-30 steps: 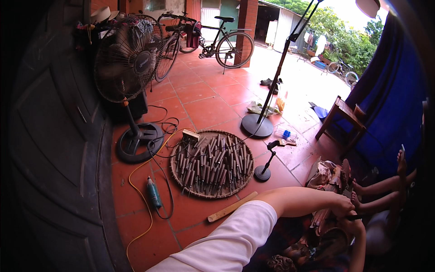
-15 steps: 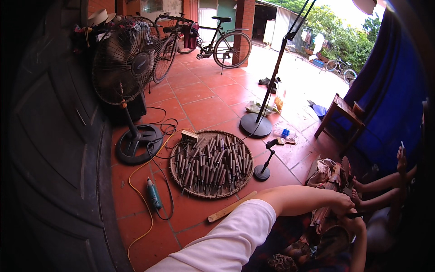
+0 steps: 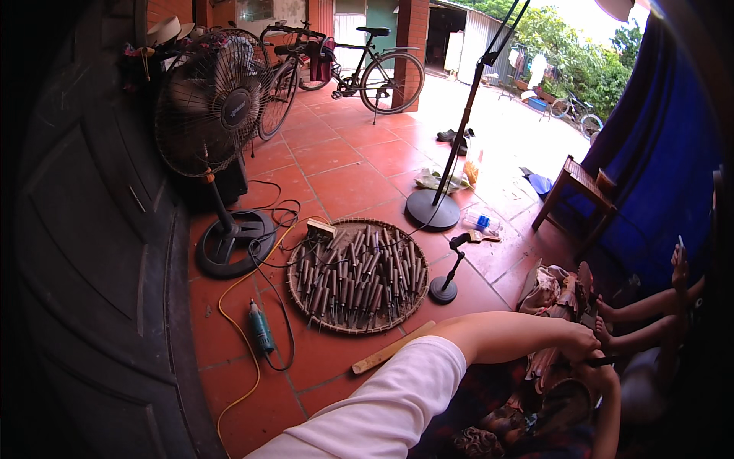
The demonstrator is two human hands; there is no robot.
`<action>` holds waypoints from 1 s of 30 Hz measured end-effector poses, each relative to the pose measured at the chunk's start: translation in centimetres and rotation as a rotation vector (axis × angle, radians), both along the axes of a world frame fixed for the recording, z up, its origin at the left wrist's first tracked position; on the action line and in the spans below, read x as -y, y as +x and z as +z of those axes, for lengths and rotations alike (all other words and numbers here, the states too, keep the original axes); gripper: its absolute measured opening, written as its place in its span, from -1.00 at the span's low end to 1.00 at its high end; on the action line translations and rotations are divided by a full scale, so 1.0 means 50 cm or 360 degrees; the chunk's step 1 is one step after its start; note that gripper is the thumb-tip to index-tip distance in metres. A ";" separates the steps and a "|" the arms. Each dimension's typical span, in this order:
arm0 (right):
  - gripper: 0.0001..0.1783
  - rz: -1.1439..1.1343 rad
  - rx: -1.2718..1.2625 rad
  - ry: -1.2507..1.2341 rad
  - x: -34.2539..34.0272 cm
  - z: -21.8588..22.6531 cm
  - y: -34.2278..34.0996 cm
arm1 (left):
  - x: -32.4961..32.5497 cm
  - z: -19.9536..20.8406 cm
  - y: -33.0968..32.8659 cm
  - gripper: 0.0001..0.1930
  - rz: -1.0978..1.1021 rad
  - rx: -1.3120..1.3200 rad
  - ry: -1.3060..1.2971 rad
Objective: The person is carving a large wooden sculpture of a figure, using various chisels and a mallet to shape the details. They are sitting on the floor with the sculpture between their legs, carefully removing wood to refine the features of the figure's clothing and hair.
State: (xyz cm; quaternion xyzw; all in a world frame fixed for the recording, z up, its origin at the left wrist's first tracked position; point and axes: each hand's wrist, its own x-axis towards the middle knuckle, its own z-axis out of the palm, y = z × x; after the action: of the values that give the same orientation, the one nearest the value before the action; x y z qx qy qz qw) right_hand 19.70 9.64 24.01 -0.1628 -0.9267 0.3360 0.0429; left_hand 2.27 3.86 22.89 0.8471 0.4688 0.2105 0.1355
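At the lower right, my left hand [image 3: 579,340] is closed, its arm in a white sleeve stretched across from below. Just beneath it my right hand [image 3: 598,375] is closed as well. Both grip a slim dark-handled carving chisel [image 3: 605,360], whose handle end sticks out to the right; its blade is hidden by my hands. Under and around them lies a carved brown wood piece [image 3: 541,369] with curled relief. Farther left on the floor, a round woven tray [image 3: 358,330] holds many wooden-handled chisels [image 3: 368,268].
A green rotary power tool [image 3: 261,329] and a yellow cord lie left of the tray. A standing fan [image 3: 222,115], a lamp stand's round base [image 3: 432,210], a small black stand [image 3: 443,289] and a wooden strip [image 3: 391,349] are around. Another person's bare feet [image 3: 604,321] are at right.
My hands and the chisel stay almost in place, with at most a slight shift. The whole view has moved by a tiny amount.
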 end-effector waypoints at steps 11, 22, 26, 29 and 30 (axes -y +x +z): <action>-0.76 0.0291 -0.0022 0.0346 -0.015 0.003 -0.005 | 0.016 0.016 -0.002 -0.52 0.0016 0.0008 -0.0052; -0.77 0.0270 -0.0009 0.0300 -0.020 -0.002 0.002 | 0.011 0.009 0.000 -0.53 0.0041 0.0054 -0.0044; -0.78 0.0155 0.0022 0.0153 -0.015 -0.001 0.001 | 0.016 0.013 0.000 -0.52 0.0015 0.0010 -0.0017; -0.78 0.0093 0.0032 0.0063 -0.015 -0.002 0.001 | 0.014 0.010 -0.002 -0.52 -0.0002 0.0025 0.0004; -0.78 0.0066 0.0030 0.0037 -0.015 -0.003 0.001 | 0.016 0.012 -0.001 -0.52 0.0014 0.0027 -0.0022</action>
State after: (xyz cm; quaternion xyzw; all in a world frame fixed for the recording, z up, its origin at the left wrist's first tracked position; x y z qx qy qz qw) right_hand 19.73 10.38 23.84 -0.1463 -0.9341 0.3245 0.0291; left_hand 2.22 3.05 23.51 0.8423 0.4726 0.2151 0.1443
